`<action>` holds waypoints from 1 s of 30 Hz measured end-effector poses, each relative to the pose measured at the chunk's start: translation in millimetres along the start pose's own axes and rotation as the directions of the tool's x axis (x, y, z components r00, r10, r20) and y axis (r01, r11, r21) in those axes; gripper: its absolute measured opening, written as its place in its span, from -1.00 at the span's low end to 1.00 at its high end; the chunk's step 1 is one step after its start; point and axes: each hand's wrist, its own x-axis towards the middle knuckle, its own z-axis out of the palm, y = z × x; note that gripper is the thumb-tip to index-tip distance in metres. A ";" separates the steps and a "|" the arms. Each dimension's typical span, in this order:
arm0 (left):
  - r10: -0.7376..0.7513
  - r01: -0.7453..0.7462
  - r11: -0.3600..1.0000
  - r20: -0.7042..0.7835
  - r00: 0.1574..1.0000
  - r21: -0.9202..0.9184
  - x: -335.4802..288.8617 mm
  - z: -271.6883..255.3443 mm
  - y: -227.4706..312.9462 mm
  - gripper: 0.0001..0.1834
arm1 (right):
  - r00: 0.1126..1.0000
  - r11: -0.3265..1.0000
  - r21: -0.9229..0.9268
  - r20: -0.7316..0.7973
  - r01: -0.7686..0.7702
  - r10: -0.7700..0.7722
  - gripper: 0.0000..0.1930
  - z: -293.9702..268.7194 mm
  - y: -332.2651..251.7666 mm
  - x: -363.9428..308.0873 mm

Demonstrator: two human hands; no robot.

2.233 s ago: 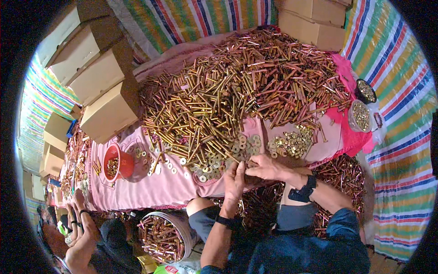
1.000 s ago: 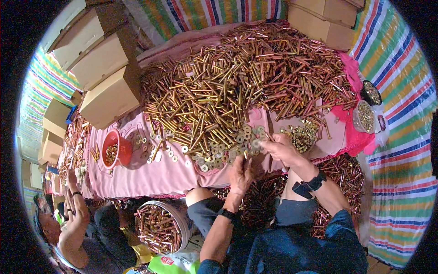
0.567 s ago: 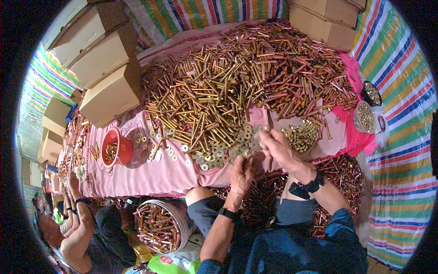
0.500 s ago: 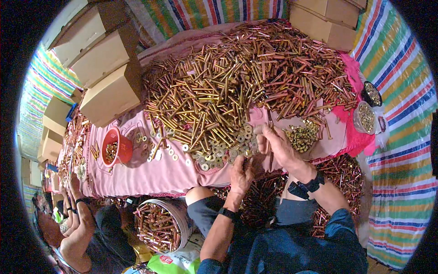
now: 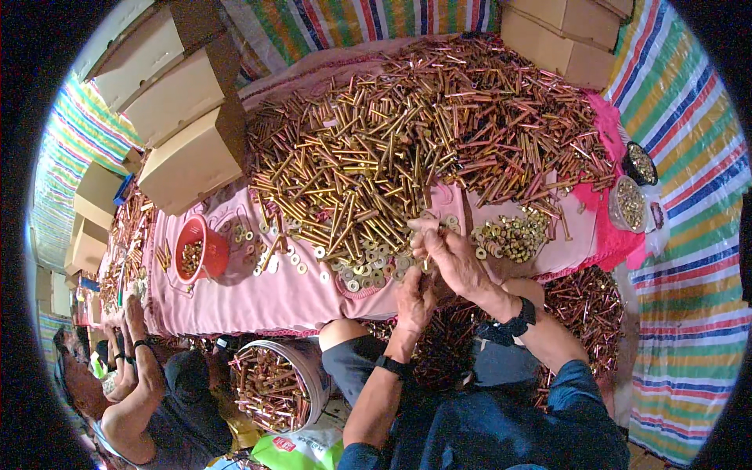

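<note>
My left hand (image 5: pixel 415 299) is closed at the near edge of the pink cloth, with the brassy end of a bolt (image 5: pixel 427 265) showing at its fingertips. Right above it, my right hand (image 5: pixel 450 255) is pinched, its fingers close to that end; whatever they hold is too small to make out. Flat round washers (image 5: pixel 374 265) lie scattered just left of my hands. To the right of my right hand sits a small heap of nuts (image 5: pixel 513 236). Beyond both hands spreads a big pile of long brass-coloured bolts (image 5: pixel 368 164).
A red bucket (image 5: pixel 205 254) with small metal parts stands on the pink cloth (image 5: pixel 258 301). Cardboard boxes (image 5: pixel 192 160) are stacked at left. Tubs of small parts (image 5: pixel 628 204) sit at right. Below are a white bucket (image 5: pixel 313 376) of bolts and another person's arm (image 5: pixel 141 384).
My right hand has moved left, from beside the nuts to just above my left hand. My left hand has barely moved. At far left, the other person's hands have shifted slightly.
</note>
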 end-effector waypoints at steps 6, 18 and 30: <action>0.017 -0.017 0.999 -0.013 1.000 -0.030 1.9 0.3 2.4 -0.83 | 1.000 0.999 0.044 -0.012 -0.016 0.016 -0.35 0.9 -5.9 -0.6; 0.032 -0.027 0.990 0.034 0.999 -0.137 3.0 -0.6 11.7 -0.72 | 0.975 0.894 -0.397 0.004 0.207 -0.224 -0.47 6.3 20.2 -5.8; 0.002 -0.003 1.000 -0.078 0.997 -0.010 -2.3 -1.7 -6.5 -0.83 | 0.978 0.782 -0.601 -0.006 0.162 -0.207 -0.63 -29.1 25.2 -38.3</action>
